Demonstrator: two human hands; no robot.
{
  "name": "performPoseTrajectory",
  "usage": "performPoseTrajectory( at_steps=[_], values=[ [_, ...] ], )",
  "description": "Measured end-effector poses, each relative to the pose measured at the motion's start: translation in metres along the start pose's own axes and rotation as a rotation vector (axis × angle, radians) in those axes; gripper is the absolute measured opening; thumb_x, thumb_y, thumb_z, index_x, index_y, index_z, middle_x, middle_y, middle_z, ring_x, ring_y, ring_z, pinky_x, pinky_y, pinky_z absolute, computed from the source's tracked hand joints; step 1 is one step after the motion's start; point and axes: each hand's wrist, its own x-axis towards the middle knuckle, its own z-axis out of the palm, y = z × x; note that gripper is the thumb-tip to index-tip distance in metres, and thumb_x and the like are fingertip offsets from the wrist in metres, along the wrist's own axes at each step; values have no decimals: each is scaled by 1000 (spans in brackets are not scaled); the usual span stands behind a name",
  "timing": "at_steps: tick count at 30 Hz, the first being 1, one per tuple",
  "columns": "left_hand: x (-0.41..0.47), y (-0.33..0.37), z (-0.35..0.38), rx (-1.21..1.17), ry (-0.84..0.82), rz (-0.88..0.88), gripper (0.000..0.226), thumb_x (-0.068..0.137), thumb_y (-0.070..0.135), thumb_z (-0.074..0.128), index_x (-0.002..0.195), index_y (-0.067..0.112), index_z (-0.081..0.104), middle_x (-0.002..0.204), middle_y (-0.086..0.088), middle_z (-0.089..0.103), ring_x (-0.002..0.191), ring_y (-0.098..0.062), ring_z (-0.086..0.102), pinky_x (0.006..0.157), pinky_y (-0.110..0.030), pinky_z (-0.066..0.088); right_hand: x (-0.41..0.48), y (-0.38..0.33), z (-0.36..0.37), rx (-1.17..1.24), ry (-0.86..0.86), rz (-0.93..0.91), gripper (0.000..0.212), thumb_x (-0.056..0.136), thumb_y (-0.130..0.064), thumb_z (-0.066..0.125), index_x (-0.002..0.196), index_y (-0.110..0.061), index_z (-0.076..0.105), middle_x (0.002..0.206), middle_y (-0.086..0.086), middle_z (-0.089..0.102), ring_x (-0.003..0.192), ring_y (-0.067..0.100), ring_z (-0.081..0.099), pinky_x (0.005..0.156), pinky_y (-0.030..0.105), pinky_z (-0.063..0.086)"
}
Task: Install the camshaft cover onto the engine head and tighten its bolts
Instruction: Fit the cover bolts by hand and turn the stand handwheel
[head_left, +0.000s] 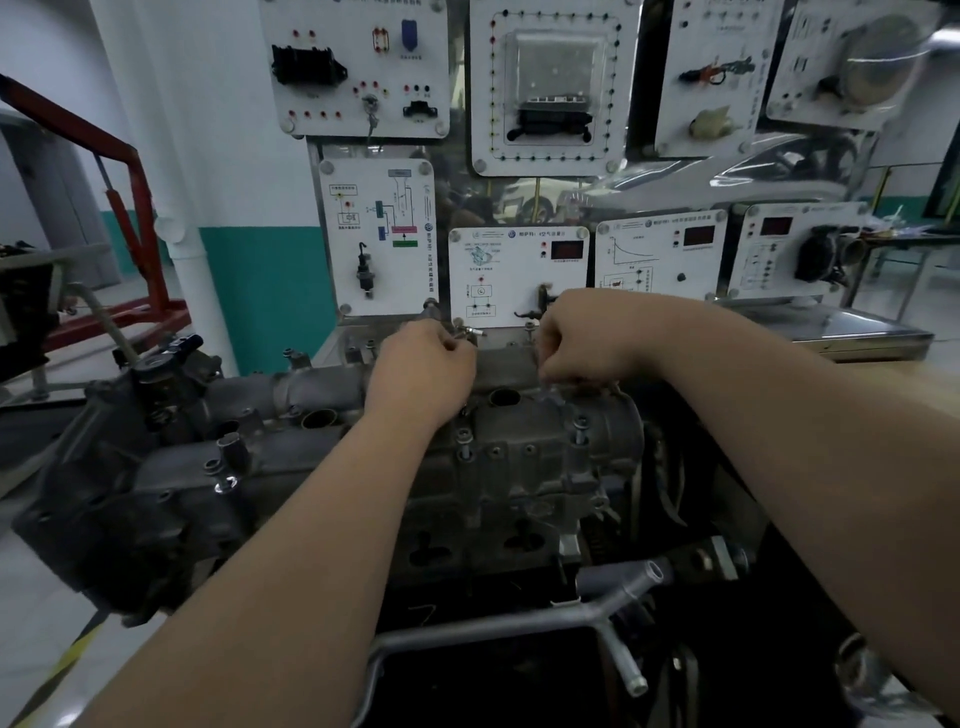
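The grey camshaft cover (519, 447) lies across the engine head (156, 493) in the middle of the head view. Several bolts stand in its near edge, one of them a bolt (580, 430) at the right. My left hand (422, 370) reaches over the cover's far edge with its fingers curled round a small bolt (464, 332) that shows at its fingertips. My right hand (582, 338) hovers at the far right edge with curled fingers; what it holds is hidden.
White training panels (517, 275) with sensors and displays stand right behind the engine. A red engine hoist (135, 208) is at the left. A metal coolant pipe (618, 597) runs across the front below the engine. A steel table (857, 332) is at the right.
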Motion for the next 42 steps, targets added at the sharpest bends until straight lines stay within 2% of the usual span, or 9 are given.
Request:
performPoseTrajectory(
  at_steps=[4, 9, 17, 26, 29, 32, 37, 39, 42],
  values=[
    [-2, 0, -1, -5, 8, 30, 23, 86, 28, 52, 65, 20, 55, 64, 1, 58, 59, -11, 52, 49, -21, 33, 3, -6, 5, -142, -73, -11, 12, 87, -24, 67, 81, -15, 72, 76, 2, 72, 68, 16, 69, 56, 23, 48],
    [-3, 0, -1, 9, 15, 42, 24, 88, 28, 52, 64, 21, 52, 65, 1, 56, 57, -9, 50, 48, -22, 32, 11, -9, 13, -290, -4, -60, 12, 87, -23, 66, 76, -17, 66, 81, 0, 66, 77, 16, 62, 63, 26, 45],
    [-3, 0, -1, 4, 24, 31, 22, 86, 28, 52, 65, 23, 51, 67, 2, 58, 58, -9, 51, 47, -22, 32, 15, -3, 15, -321, -30, -50, 15, 86, -26, 65, 90, -13, 71, 90, 4, 69, 83, 20, 65, 73, 33, 54],
    [-3, 0, -2, 0, 22, 26, 18, 87, 29, 53, 72, 20, 58, 71, -1, 61, 61, -11, 54, 49, -22, 37, 13, -8, 16, -401, -21, -47, 12, 87, -20, 62, 96, -13, 67, 95, 6, 66, 85, 23, 63, 70, 30, 51],
    [-4, 0, -2, 5, 26, 19, 18, 87, 30, 54, 72, 20, 58, 71, 1, 61, 61, -10, 54, 48, -21, 34, 15, -9, 21, -424, 8, -60, 13, 87, -15, 60, 97, -12, 67, 95, 7, 65, 84, 24, 61, 63, 27, 44],
    [-4, 1, -3, 6, 31, 19, 19, 87, 30, 53, 70, 20, 56, 72, 0, 61, 61, -10, 53, 48, -21, 33, 16, -10, 23, -426, 16, -68, 15, 87, -12, 58, 99, -11, 66, 95, 8, 64, 85, 25, 61, 64, 27, 44],
    [-4, 2, -1, 50, -3, 45, 18, 89, 31, 53, 79, 19, 60, 79, -1, 62, 68, -12, 56, 49, -22, 36, 18, -10, 25, -464, 44, -86, 6, 87, -13, 59, 83, -16, 55, 77, 2, 52, 70, 20, 54, 52, 26, 37],
    [-2, 3, -7, 3, -61, 33, 19, 88, 30, 54, 77, 16, 62, 73, 0, 62, 67, -12, 57, 50, -21, 38, 20, -12, 26, -485, 44, -90, 8, 87, -14, 60, 83, -17, 53, 77, 1, 50, 72, 21, 54, 54, 26, 36],
    [6, -1, -30, -144, -108, -23, 24, 87, 30, 57, 68, 15, 60, 45, 9, 53, 39, 0, 47, 36, -16, 34, 19, -12, 25, -487, 19, -93, 5, 88, -13, 58, 87, -17, 55, 83, 2, 53, 74, 20, 53, 56, 26, 36]
  ],
)
